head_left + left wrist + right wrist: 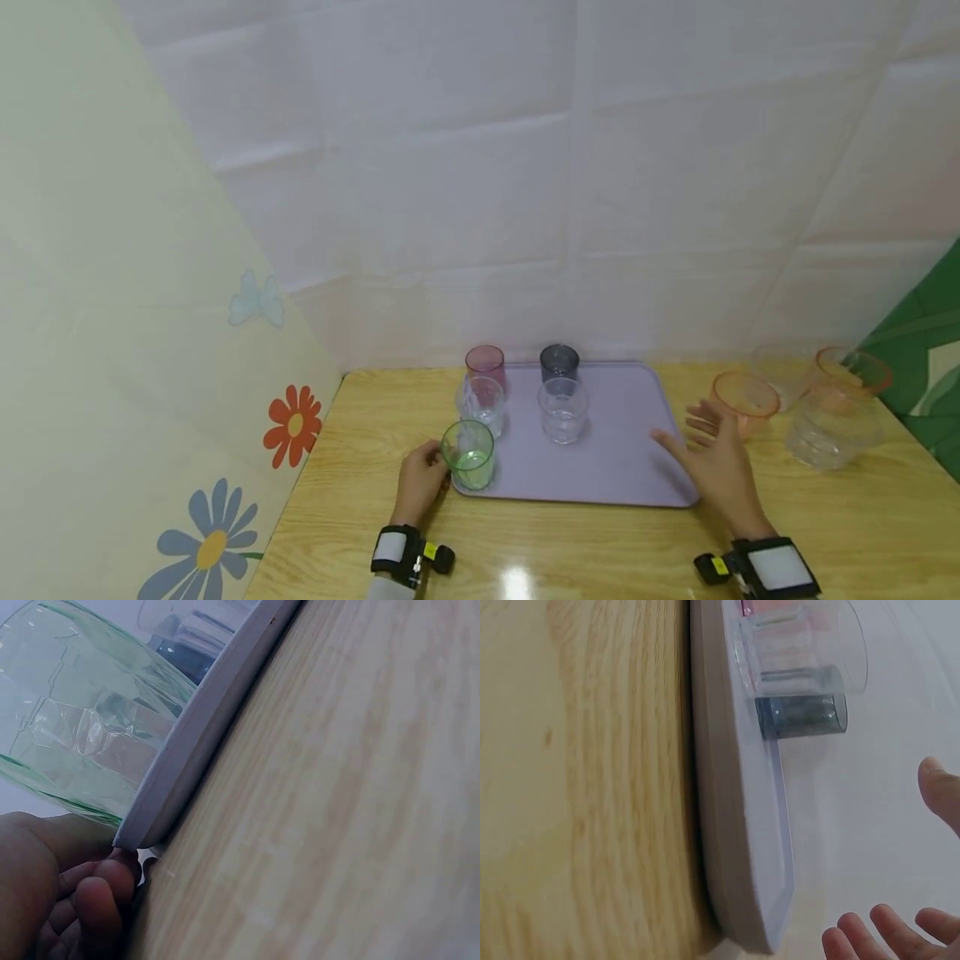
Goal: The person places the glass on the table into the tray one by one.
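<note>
A lilac tray (618,454) lies on the wooden table. My left hand (420,483) grips its near left corner, with curled fingers (101,904) at the edge in the left wrist view. Right beside that hand, a green glass (469,457) stands on the corner. Behind it on the tray are a clear glass (482,408) and a pink glass (485,367). Another clear glass (563,412) stands in front of a dark grey glass (559,362). Beyond the tray's right edge, my right hand (722,471) is held with spread fingers and holds nothing, nearest an orange glass (745,400).
Farther right on the table (885,517) stand a clear glass (813,442) and another orange-rimmed glass (853,375), overlapping in the head view. A white cloth (465,208) hangs behind the table. At the left rises a wall (150,333) with painted flowers.
</note>
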Demonstrator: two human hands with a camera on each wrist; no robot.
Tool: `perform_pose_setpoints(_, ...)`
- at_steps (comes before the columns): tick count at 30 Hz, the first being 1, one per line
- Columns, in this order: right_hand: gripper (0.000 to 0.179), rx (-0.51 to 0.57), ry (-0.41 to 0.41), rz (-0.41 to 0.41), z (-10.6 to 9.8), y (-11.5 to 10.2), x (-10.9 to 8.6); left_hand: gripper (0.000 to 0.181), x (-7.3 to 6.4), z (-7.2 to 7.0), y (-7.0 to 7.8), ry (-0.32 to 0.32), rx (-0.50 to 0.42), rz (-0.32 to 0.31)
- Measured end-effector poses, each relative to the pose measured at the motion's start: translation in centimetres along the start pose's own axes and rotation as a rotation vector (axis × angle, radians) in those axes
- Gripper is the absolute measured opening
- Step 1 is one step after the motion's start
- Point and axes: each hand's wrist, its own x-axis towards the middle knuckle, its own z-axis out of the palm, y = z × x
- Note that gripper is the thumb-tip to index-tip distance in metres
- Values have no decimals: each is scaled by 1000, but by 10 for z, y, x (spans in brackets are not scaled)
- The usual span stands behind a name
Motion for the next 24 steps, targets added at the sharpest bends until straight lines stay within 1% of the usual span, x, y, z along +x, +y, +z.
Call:
perform_pose_setpoints(3, 95, -16, 17, 39, -5, 5, -1, 7, 0, 0, 1, 3, 10, -4)
perform_pose_setpoints(5, 96, -20, 14, 71, -9, 7, -2, 7, -1, 0, 1, 5, 21, 2)
perform_pose_setpoints(8, 95, -10, 25, 109, -14, 9, -4, 7, -1, 0, 2, 8, 33, 4)
perform_pose_setpoints(12, 90, 6, 68, 114, -17, 13, -6, 7, -1, 0, 2, 8, 30, -2)
perform_pose_setpoints(17, 82, -10, 114, 109, -22, 20, -7, 8, -1, 0, 1, 1, 21, -11)
perform_pose_setpoints(24, 79, 4, 169, 194, -26, 26, -6, 11, -1, 1, 1, 2, 15, -8)
